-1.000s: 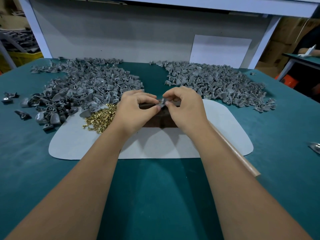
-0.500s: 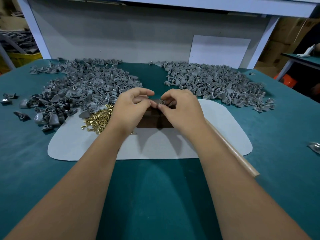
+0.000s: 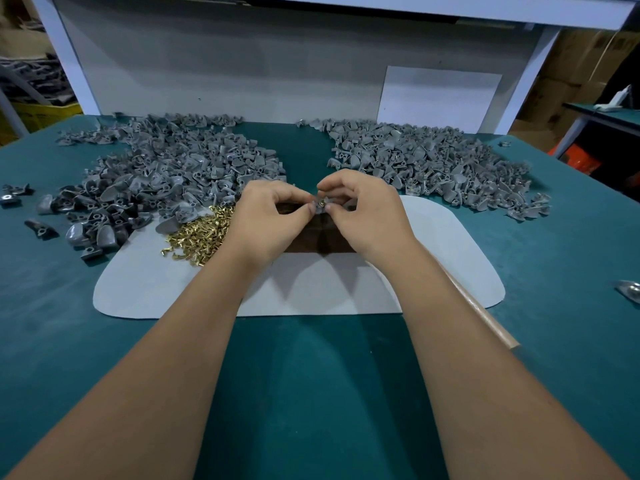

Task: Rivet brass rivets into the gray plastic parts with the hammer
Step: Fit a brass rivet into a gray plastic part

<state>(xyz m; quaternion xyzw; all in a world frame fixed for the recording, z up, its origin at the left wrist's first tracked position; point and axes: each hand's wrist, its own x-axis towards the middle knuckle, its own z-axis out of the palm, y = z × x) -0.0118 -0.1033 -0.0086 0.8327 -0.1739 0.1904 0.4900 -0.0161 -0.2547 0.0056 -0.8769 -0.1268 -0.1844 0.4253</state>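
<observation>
Over the past second the two hands have lifted slightly off the dark brown block (image 3: 311, 237) and drawn their fingertips together, and a brass rivet (image 3: 322, 203) now shows seated in the gray plastic part (image 3: 319, 206) pinched between them; a second ago only the gray part could be made out there. The left hand (image 3: 266, 220) pinches the part's left edge between thumb and fingers, and the right hand (image 3: 363, 209) pinches its right side, with the forefinger curled over the rivet head. My reading is that the rivet has just been inserted by hand, so this piece is loaded and the next thing wanted is to set it down on the block and pick up the hammer.

Count: two hands, one part and one rivet in hand. Two large heaps of gray parts lie on the teal tabletop (image 3: 311, 393), the left heap (image 3: 166, 174) and the right heap (image 3: 433, 161), each far too many to count, with several strays at far left. One pile of loose brass rivets (image 3: 197, 237) sits on the pale mat (image 3: 450, 254), just left of the left hand, again uncountable. One wooden hammer handle (image 3: 485, 317) lies under the right forearm, its head hidden, untouched
</observation>
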